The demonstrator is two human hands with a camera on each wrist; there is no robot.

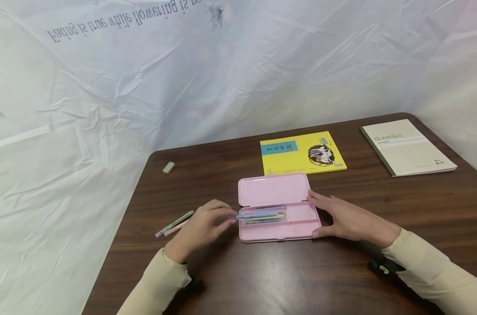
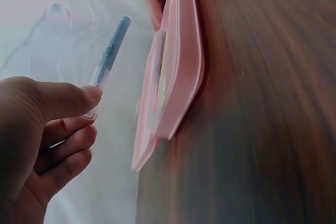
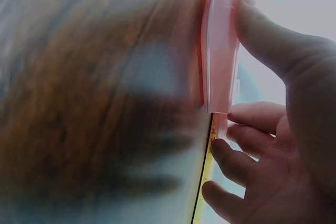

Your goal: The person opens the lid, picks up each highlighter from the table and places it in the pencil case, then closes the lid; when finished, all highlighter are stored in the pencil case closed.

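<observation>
A pink pencil case (image 1: 275, 230) lies on the table with its lid (image 1: 274, 190) raised at the back. Several pens (image 1: 264, 217) are in its rear left compartment; the front compartments hold nothing visible. My left hand (image 1: 207, 223) pinches a blue pen (image 2: 113, 45) by its clear end between thumb and fingertips, the other end pointing over the case. My right hand (image 1: 346, 218) grips the case's right end, thumb at the front corner and fingers at the back near the lid. Under and beside my left forearm lie two more pens (image 1: 175, 223), partly hidden.
A yellow booklet (image 1: 297, 164) lies behind the case. Further right is a white notebook (image 1: 412, 148) marked "Gambit". A small eraser (image 1: 168, 167) sits at the back left. The dark wooden table (image 1: 278, 280) meets a pale hanging sheet (image 1: 222, 87) at the back and left.
</observation>
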